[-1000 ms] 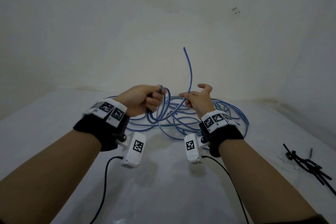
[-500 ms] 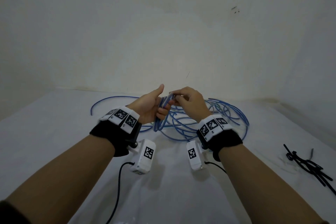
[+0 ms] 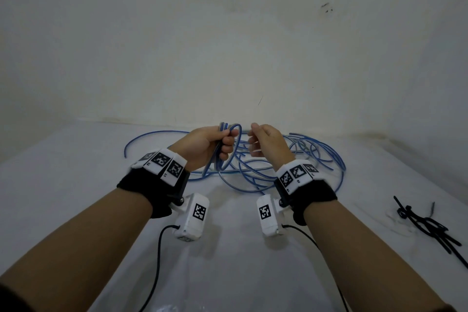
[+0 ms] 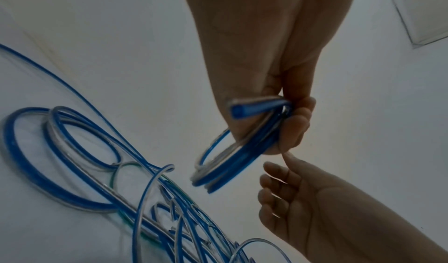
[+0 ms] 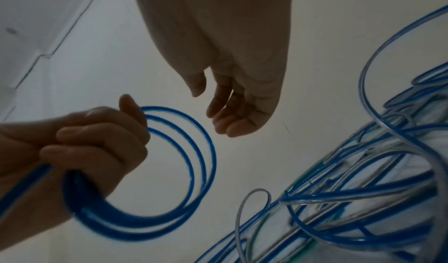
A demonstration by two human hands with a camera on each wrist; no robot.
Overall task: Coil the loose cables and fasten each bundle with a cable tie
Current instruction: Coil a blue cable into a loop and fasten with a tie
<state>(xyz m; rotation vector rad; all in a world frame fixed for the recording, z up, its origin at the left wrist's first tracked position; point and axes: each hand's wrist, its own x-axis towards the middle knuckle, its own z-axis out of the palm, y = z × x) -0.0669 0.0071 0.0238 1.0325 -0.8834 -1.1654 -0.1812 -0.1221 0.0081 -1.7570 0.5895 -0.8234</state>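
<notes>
On the white worktop (image 3: 76,197), a loose end of the blue cable (image 3: 316,157) arcs out to the far left of the tangle. The left hand (image 3: 202,145) is raised above the worktop, fingers curled tightly round a small coil (image 5: 169,171) of about three loops of that cable; the loops hang below and to the right of the fist, and a cut end sticks out beside the thumb in the left wrist view. Just to its right, the right hand (image 3: 266,143) hovers close to the coil without touching it, fingers loosely curled and holding nothing. Behind and below both hands, the rest of the blue cable lies in a loose tangle on the far middle of the worktop, spreading to the right. Well apart, at the near right edge, lies a cluster of black cable ties (image 3: 425,225).
</notes>
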